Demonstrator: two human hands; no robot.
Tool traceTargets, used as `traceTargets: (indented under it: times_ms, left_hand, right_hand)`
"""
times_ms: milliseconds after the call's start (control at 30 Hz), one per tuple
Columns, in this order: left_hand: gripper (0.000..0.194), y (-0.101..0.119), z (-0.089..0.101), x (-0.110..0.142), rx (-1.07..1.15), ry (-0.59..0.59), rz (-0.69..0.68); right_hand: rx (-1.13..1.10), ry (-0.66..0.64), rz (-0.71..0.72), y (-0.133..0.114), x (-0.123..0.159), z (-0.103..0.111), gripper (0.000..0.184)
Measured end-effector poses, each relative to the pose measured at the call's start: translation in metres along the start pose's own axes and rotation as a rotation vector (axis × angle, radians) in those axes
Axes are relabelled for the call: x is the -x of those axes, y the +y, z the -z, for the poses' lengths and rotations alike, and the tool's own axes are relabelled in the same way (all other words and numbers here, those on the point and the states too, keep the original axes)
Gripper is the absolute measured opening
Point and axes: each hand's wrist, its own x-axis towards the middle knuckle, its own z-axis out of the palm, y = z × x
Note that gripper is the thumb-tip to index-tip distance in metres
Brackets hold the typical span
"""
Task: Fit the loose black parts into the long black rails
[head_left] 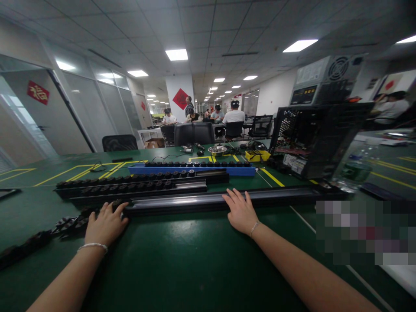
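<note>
Green desk (201, 268) in a lit office, co-workers (234, 116) seated well behind. At the left grip (105, 225), fingers loosely curled over a dark piece (119, 203) by the left end of the front rail (182, 203); cannot tell whether pinched. At the right grip (242, 214), fingers spread, tips over the front rail, apparently touching. Lies just beyond both grips, long axis left to right; right grip nearer its middle, left nearer its end. Counted outward: one front rail; one linked strip (42, 238) at left; two black rails (216, 178) behind, bearing rows of dark pieces; one blue rail (240, 171) farther back; one bowl (217, 149); one yellow tray (255, 158); one computer case (325, 145) and one bottle (354, 171) at right.
</note>
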Motion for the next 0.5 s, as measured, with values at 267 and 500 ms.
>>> traceTargets:
  times_ms: [267, 500]
  left_hand:
    - [0.048, 0.012, 0.007, 0.004, -0.138, 0.067, 0.023]
    - [0.047, 0.014, 0.011, 0.003, -0.206, 0.065, 0.050]
  right_hand:
    - [-0.001, -0.005, -0.010, 0.000, 0.000, 0.000, 0.063]
    - [0.008, -0.036, -0.009, 0.000, -0.002, 0.002, 0.059]
